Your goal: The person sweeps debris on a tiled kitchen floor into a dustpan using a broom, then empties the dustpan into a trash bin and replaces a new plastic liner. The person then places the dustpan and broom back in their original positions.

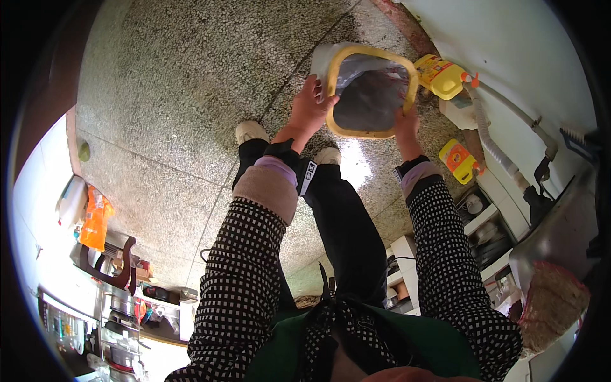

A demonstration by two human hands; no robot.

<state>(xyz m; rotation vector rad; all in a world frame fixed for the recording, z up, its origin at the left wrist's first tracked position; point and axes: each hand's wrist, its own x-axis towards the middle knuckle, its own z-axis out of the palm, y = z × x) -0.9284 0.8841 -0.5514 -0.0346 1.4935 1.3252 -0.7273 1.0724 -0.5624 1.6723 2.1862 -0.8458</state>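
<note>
Both my hands hold a plastic waste bin with a yellow rim (353, 131) and a pale translucent body. A dark grey bag (365, 95) lines its inside, and reddish print shows near the right wall. My left hand (309, 106) grips the left side of the rim, thumb on top and fingers around the outer wall. On the near right corner, my right hand (405, 126) holds the rim; some of its fingers are hidden. Just right of the bin is a large yellow detergent jug (441, 76) with an orange pump top.
A smaller yellow bottle (458, 160) is on the speckled floor (191, 95) at right. A grey corrugated drain hose (487, 129) runs along the wall. Metal shelving (119, 329) with cookware stands lower left, near an orange bag (97, 219). A steel sink (549, 238) is at right.
</note>
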